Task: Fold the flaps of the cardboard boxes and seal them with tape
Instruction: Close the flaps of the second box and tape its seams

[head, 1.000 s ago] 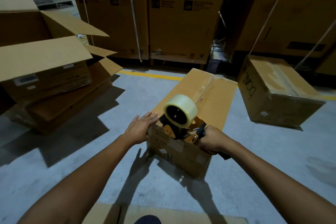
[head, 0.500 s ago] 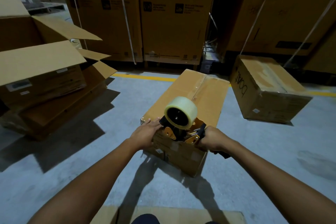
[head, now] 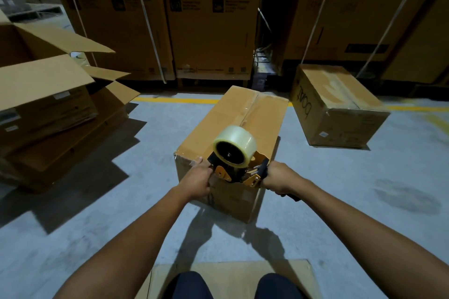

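A long closed cardboard box point(head: 238, 124) lies on the floor in front of me, its top seam covered with clear tape. At its near end sits an orange tape dispenser point(head: 237, 170) carrying a roll of clear tape point(head: 234, 145). My right hand point(head: 279, 177) grips the dispenser's black handle. My left hand point(head: 198, 177) lies at the box's near top edge, beside the dispenser's front, fingers curled over the edge. Whether it holds the tape end is hidden.
Open boxes with raised flaps point(head: 48, 104) are stacked at the left. A taped box point(head: 340, 109) lies at the right. Tall strapped cartons point(head: 209, 19) stand behind a yellow floor line point(head: 175, 100). A flat cardboard sheet point(head: 230, 274) lies under my knees.
My left hand slid right along the near edge, from flat on the box's corner up to the dispenser's front. The view pulled back from the box. The right hand kept its grip.
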`<state>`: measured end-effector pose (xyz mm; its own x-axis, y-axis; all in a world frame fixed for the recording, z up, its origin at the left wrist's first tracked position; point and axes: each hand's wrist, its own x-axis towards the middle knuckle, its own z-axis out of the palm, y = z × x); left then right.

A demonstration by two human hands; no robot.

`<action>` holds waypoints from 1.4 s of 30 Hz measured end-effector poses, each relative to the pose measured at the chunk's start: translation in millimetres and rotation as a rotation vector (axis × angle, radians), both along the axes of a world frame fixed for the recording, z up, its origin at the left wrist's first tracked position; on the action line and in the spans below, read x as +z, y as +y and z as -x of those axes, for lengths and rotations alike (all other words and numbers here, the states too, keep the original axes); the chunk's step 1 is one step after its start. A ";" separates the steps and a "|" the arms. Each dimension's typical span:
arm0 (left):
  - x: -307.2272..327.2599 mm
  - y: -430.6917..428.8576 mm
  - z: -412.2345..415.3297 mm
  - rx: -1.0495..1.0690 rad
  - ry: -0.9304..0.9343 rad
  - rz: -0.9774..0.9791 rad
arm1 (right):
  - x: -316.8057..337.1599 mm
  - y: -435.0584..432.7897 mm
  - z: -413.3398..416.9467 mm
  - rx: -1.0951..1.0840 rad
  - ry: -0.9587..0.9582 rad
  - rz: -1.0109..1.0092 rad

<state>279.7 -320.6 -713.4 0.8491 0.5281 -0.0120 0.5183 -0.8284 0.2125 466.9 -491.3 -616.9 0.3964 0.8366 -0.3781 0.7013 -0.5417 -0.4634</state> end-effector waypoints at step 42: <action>-8.4 -83.7 -55.9 -0.271 -0.022 -0.145 | -51.1 -116.3 -67.7 -0.158 -0.059 0.023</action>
<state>335.6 -404.3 -721.8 0.9586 0.2769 0.0664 0.2705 -0.9584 0.0910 534.5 -607.6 -668.1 0.5442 0.7538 -0.3684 0.6327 -0.6571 -0.4098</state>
